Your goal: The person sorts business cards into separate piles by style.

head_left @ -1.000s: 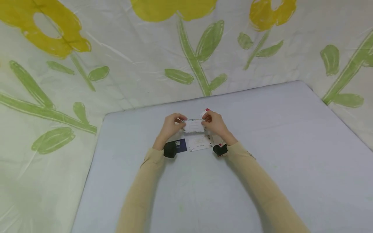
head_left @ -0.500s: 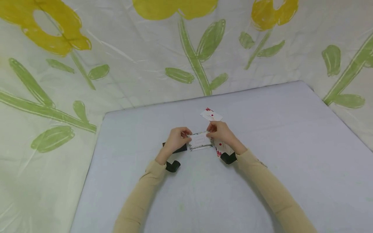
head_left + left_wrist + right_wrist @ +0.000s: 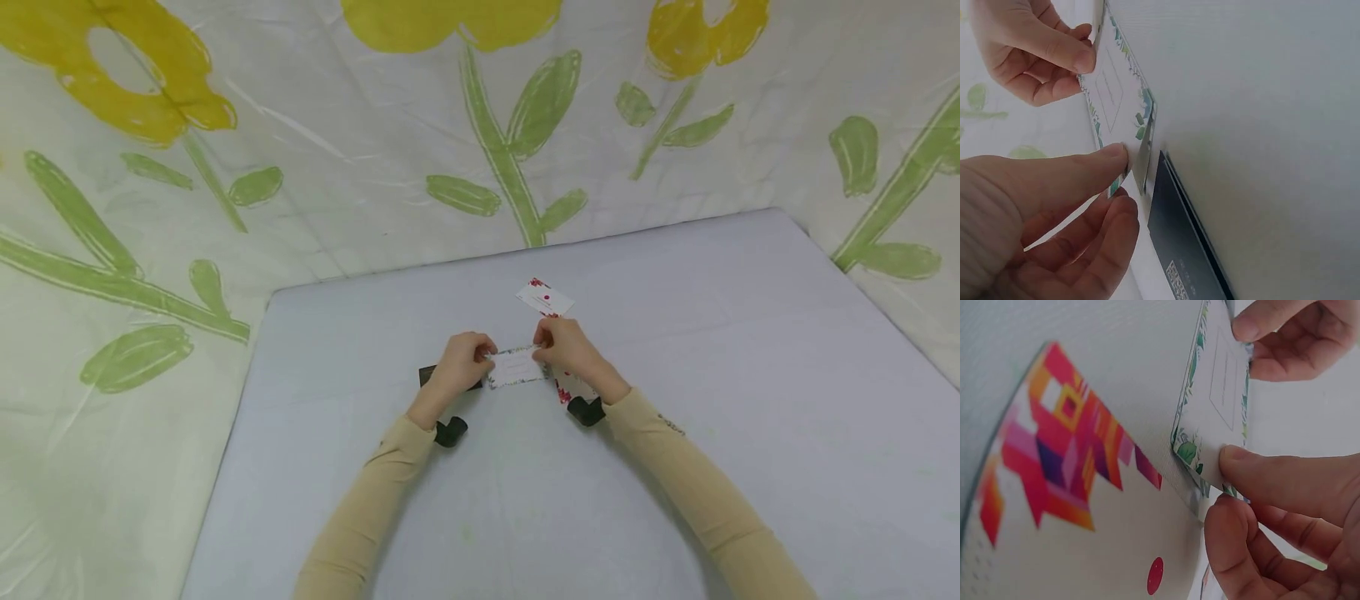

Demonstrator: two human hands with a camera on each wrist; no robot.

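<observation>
A white card with a green leaf border point(image 3: 517, 367) spans both hands in the head view. My left hand point(image 3: 455, 362) pinches its left end between thumb and fingers; my right hand point(image 3: 568, 346) pinches the right end. In the left wrist view, another card edge point(image 3: 1142, 165) shows just beneath the held one. Beside the left hand lies a dark blue card point(image 3: 1175, 234) with a QR code, partly covered by that hand in the head view. A white card with a red and orange geometric pattern point(image 3: 1072, 456) lies by the right hand, partly hidden under the wrist from above.
Behind the right hand lies another white card with red corners and a red dot point(image 3: 546, 297). The table has a pale cloth point(image 3: 510, 500). A hanging sheet painted with yellow flowers point(image 3: 337, 150) rises behind it. Black wrist mounts point(image 3: 587, 411) sit under both wrists.
Both hands have brought the leaf-bordered card toward the body and slightly right, over the similar card on the table. In the last half second it has shifted only slightly.
</observation>
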